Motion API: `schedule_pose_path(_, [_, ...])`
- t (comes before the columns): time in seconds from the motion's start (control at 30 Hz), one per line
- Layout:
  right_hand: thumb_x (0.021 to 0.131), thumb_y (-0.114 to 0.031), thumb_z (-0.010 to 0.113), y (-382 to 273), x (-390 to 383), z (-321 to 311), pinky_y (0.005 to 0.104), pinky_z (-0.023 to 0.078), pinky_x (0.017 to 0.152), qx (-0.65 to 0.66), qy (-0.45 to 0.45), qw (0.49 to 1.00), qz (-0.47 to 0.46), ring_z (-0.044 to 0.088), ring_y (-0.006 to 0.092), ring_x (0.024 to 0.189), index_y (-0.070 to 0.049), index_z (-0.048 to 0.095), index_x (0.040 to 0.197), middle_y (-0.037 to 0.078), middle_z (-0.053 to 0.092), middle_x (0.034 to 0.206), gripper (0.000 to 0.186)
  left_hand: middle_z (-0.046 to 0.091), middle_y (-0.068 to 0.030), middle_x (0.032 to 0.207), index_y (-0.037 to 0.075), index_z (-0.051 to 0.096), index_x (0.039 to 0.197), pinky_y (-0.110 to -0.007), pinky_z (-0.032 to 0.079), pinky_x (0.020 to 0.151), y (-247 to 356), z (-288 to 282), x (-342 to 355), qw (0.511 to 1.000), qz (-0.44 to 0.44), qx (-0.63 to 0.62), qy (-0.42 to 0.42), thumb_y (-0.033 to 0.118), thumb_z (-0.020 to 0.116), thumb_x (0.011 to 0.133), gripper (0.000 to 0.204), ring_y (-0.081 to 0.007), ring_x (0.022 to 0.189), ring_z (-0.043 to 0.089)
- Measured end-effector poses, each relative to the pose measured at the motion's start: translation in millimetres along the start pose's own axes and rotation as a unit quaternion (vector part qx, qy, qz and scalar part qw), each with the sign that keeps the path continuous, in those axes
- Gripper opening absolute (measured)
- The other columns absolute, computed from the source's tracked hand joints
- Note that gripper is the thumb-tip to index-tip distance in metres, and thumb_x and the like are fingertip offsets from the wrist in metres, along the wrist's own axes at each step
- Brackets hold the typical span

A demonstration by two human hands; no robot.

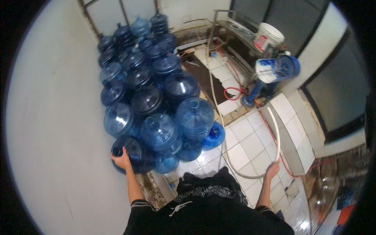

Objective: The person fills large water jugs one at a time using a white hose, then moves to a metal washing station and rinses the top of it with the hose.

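My left hand is closed at the neck of a dark blue water jug, the nearest of the row along the wall. My right hand grips a cream-white hose. Beyond that hand the hose's free end curves up and away, while the rest loops left and runs to the back of the room. Next to the held jug, lighter blue jugs stand close together, several rows deep. A smaller bright blue jug is at the right end of the near row.
A blue stand with a round top and a white bucket are at the far right. A red hose trails over the white tiled floor. A tiled step lies at right, and a dark floor opening behind the jugs.
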State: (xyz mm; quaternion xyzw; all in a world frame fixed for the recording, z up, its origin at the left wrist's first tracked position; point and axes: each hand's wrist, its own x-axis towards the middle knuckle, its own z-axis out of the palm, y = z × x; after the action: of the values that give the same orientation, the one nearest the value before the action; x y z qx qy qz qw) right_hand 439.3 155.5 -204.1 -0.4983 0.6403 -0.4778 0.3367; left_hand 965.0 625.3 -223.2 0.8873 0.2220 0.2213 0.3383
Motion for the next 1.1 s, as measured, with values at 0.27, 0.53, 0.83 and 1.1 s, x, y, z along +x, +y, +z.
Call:
schedule_pose_path(0.27, [0.093,-0.049,0.036,-23,43,-3,0.0236,0.024,0.035,0.046,-0.005,0.995,0.086,0.031,0.0068,0.038,-0.011,0.040,0.055,-0.003,0.034,0.046,0.054,0.051,-0.0239,0.117,-0.007,0.035,0.125,-0.043,0.041,0.090,1,-8,-30,0.993,0.024,0.087,-0.081,0.035,0.078,0.064,0.086,-0.0366,0.108,0.051])
schedule_pose_path(0.53, [0.091,-0.049,0.040,2,127,-18,0.0214,0.025,0.033,0.085,-0.026,0.990,0.108,0.034,0.0055,0.037,-0.008,0.046,0.061,-0.003,0.037,0.046,0.052,0.048,-0.0247,0.107,0.000,0.040,0.118,-0.050,0.041,0.083,-27,49,-172,0.974,-0.108,0.136,0.145,0.026,0.070,0.069,0.064,-0.0408,0.099,0.049])
schedule_pose_path(0.83, [0.093,-0.033,0.046,-37,239,15,0.0212,0.026,0.033,0.192,-0.105,0.966,0.135,0.034,0.0057,0.038,-0.009,0.044,0.096,-0.003,0.038,0.051,0.024,0.050,-0.0167,0.105,0.002,0.054,0.100,-0.037,0.039,0.089,97,148,-499,0.907,0.101,-0.174,-0.370,0.012,0.071,0.065,0.040,-0.0274,0.099,0.049])
schedule_pose_path(1.1, [0.090,-0.015,0.047,-116,323,151,0.0200,0.033,0.041,0.286,-0.276,0.915,0.067,0.041,0.0065,0.053,-0.011,0.033,0.112,0.003,0.048,0.073,0.026,0.054,-0.0197,0.115,0.002,0.043,0.121,-0.036,0.036,0.095,325,114,-671,0.529,0.368,-0.258,-0.720,0.032,0.055,0.087,0.047,-0.0318,0.109,0.050])
